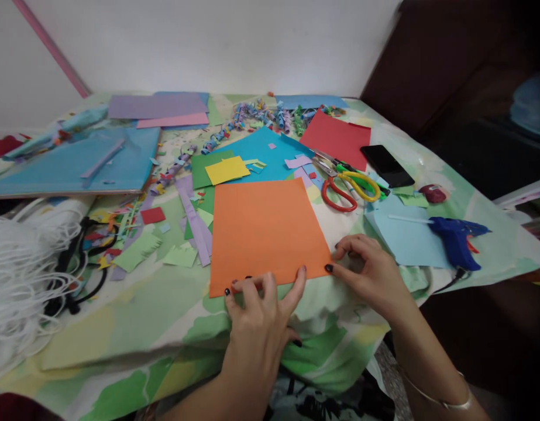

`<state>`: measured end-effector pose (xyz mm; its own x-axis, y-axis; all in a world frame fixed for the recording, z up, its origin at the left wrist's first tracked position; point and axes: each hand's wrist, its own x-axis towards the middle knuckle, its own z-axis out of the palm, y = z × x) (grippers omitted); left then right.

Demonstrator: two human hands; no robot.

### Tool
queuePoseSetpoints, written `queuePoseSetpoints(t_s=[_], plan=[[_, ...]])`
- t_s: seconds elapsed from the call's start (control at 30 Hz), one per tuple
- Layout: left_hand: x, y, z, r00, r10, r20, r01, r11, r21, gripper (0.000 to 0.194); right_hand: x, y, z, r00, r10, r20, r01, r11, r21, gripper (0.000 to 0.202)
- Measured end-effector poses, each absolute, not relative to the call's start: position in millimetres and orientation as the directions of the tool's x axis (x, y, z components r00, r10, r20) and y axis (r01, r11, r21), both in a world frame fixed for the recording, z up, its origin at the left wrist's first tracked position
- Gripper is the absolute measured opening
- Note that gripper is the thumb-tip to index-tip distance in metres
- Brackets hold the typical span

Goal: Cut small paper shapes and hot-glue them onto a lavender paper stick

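A sheet of orange paper (265, 228) lies flat on the table in front of me. My left hand (263, 304) rests along its near edge, fingers spread and fingertips pressing on the paper. At the near right corner, my right hand (366, 269) has thumb and bent fingers closed in on the sheet's edge. Just beyond that corner lie scissors (348, 184) with one red and one yellow handle loop. Small yellow paper (227, 170) and green paper (202, 174) touch the area behind the orange sheet, over a larger blue sheet (261, 149).
On the right are a blue glue gun (456, 234), a black phone (387, 165) and red paper (337, 139). To the left are white cord (24, 280), a blue folder (76, 158) and paper scraps (140, 248). Curled paper strips (252, 114) lie at the back.
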<state>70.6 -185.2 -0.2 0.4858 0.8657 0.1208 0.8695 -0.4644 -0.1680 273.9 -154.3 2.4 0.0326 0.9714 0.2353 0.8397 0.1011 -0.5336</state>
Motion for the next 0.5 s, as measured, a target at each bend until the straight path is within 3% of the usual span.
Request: queuePoseSetpoints(t_s=[0.07, 0.13, 0.2, 0.27, 0.5], plan=[[71.2, -185.6, 1.3, 0.481, 0.872, 0.091, 0.867, -0.456, -0.202, 0.094, 258.2, -164.3, -0.2, -0.014, 0.931, 0.365, 0.89, 0.178, -0.419, 0.011], [71.6, -186.6, 2.0, 0.477, 0.877, 0.065, 0.858, -0.448, -0.25, 0.081, 238.1, -178.2, -5.3, -0.145, 0.88, 0.452, 0.891, 0.314, -0.327, 0.03], [71.4, -187.7, 1.7, 0.469, 0.881, 0.063, 0.851, -0.432, -0.3, 0.056, 219.3, -192.1, -11.9, -0.32, 0.847, 0.425, 0.839, 0.462, -0.288, 0.045], [69.9, -188.2, 1.1, 0.479, 0.874, 0.083, 0.837, -0.427, -0.342, 0.04, 206.9, -202.7, -17.8, -0.385, 0.849, 0.361, 0.83, 0.49, -0.267, 0.054], [53.6, -185.0, 5.0, 0.58, 0.805, 0.125, 0.775, -0.499, -0.389, 0.062, 205.8, -210.2, -23.7, -0.307, 0.904, 0.299, 0.905, 0.374, -0.201, 0.061]])
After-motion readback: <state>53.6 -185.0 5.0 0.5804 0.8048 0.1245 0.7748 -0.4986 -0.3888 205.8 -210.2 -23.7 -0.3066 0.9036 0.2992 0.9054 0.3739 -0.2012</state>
